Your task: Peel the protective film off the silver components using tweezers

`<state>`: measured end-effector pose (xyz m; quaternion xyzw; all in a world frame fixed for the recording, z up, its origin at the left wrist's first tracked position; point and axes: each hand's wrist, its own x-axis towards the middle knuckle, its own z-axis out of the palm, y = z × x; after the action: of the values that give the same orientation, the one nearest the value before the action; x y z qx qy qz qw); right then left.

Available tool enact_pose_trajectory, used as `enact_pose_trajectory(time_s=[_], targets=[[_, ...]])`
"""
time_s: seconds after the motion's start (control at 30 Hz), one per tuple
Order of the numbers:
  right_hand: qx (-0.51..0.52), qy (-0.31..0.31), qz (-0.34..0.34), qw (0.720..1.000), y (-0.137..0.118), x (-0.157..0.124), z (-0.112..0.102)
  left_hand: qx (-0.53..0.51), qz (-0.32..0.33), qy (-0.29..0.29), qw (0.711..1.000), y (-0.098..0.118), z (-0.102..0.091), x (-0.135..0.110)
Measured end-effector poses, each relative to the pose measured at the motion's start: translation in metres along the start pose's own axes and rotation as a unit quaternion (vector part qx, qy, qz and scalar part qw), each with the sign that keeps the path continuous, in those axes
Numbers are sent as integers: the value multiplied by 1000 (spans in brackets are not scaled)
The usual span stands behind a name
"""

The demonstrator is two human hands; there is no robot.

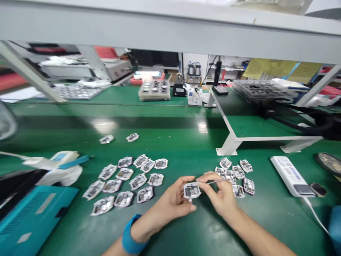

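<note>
My left hand holds a small silvery watch-sized housing with electronics inside, gripping its left side between thumb and fingers. Close to its right edge, my right hand pinches a thin metal tool that sticks out to the right; its working tip is hidden by the fingers or too small to see. Several similar housings lie spread on the green bench to the left of my hands. Behind my right hand sits a tighter cluster of more housings.
A white metal-framed riser stands at the back right. Right of the cluster lie a white device with a cable and a dark watch-like piece. A teal case occupies the left. A grey shelf beam crosses overhead.
</note>
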<state>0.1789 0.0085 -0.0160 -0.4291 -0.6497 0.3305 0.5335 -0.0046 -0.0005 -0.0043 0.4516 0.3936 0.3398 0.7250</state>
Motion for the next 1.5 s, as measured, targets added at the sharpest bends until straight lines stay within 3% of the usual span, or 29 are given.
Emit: enact_pose_trajectory(time_s=[0.07, 0.17, 0.33, 0.53, 0.77, 0.93, 1.13, 1.23, 1.33, 1.4, 1.5], targets=[[9, 1, 22, 1000, 3, 0, 0, 61, 36, -7, 997, -5, -4, 3], [12, 12, 31, 999, 7, -1, -1, 140, 85, 26, 986, -9, -14, 14], [-16, 28, -1, 999, 8, -2, -2, 249, 114, 94, 957, 13, -43, 43], [-80, 19, -65, 994, 11, -5, 0, 444, 101, 201, 867, 49, -89, 92], [-130, -8, -140, 981, 18, -4, -4, 581, 53, 294, 757, 58, -123, 130], [-118, 8, -140, 983, 11, -4, -1, 613, 37, 342, 711, 71, -157, 128], [-109, 8, -140, 984, 2, -4, 2, 585, -54, 494, 640, 95, -216, 91], [-97, 6, -145, 985, -1, -4, 2, 560, -93, 515, 642, 98, -233, 72], [-81, 9, -140, 987, -2, -4, 3, 545, -81, 497, 670, 96, -233, 61], [-71, 10, -127, 989, -2, -5, 3, 534, -47, 471, 700, 94, -221, 57], [-52, 20, -99, 994, -2, -4, 4, 499, 17, 412, 762, 83, -185, 54]])
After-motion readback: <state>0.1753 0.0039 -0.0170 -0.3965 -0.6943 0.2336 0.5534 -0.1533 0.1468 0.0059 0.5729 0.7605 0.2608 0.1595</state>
